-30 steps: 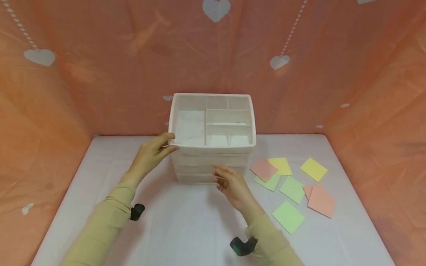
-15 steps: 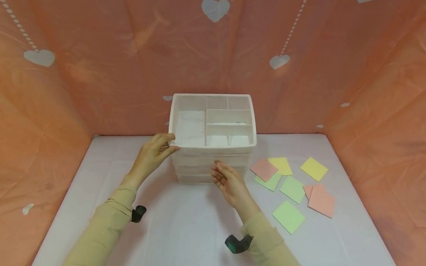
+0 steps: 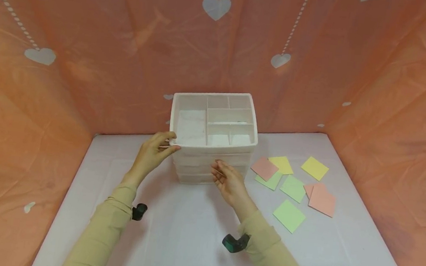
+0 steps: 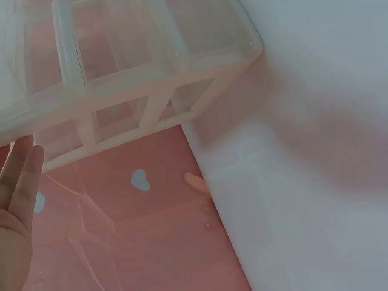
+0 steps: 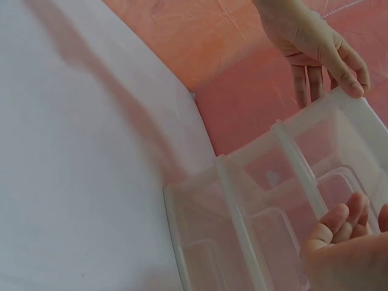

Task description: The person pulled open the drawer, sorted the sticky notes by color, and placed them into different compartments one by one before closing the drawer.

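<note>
A white plastic drawer organizer (image 3: 211, 148) stands at the back middle of the table, with a divided tray on top and translucent drawers below. My left hand (image 3: 151, 152) holds its front left top corner between thumb and fingers; the right wrist view also catches this left hand (image 5: 321, 51) on the top edge. Before the upper drawer fronts is my right hand (image 3: 230, 185), fingers loosely bent and nothing visible in them. In the right wrist view the right hand's fingers (image 5: 342, 221) are close to the top drawer front; whether they touch it is unclear. All drawers appear closed.
Several sticky notes lie right of the organizer: yellow notes (image 3: 314, 168), pink notes (image 3: 322, 200) and green notes (image 3: 289, 216), some overlapping. Orange cloth with white hearts (image 3: 216, 8) hangs behind and at both sides. White cloth (image 3: 180, 243) covers the table.
My right hand has risen slightly and shifted a little left before the drawer fronts. The left hand stays on the organizer's corner. The organizer and notes have not moved.
</note>
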Tool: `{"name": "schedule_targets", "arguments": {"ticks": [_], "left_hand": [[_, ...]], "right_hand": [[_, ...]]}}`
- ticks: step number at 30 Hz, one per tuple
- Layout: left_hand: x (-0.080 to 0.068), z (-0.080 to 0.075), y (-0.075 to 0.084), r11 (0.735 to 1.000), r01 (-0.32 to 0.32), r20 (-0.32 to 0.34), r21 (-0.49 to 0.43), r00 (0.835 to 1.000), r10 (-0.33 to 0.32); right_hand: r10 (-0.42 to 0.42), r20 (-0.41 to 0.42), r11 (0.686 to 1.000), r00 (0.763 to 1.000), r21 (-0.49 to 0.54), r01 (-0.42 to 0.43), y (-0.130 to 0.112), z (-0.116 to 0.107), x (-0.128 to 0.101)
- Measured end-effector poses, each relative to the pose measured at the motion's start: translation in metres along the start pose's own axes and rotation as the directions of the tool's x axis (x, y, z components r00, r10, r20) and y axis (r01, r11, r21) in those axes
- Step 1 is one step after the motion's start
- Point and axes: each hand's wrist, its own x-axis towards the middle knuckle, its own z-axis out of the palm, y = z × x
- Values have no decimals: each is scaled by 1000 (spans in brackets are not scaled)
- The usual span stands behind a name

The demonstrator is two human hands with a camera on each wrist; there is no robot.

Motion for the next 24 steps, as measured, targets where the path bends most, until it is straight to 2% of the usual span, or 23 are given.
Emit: {"name": "schedule_targets", "arguments": {"ticks": [3,9,19,24], "left_hand": [[0,-1,0,1000,14,1,3,1000,-14],[0,0,-1,1000,1,-3,15,1000,-1],[1,2,-4,998,-67,-44,-20,997,66],[1,1,-5,1000,-24,-8,-13,1000,24]], "right_hand": [[-11,-39,1000,999,9,11,2,1,0],[-28,-104,999,994,31,31,5,3,1],[-41,-163,998,986,44,49,6,7,0],[-42,-168,998,985,28,47,7,7,-1]]}}
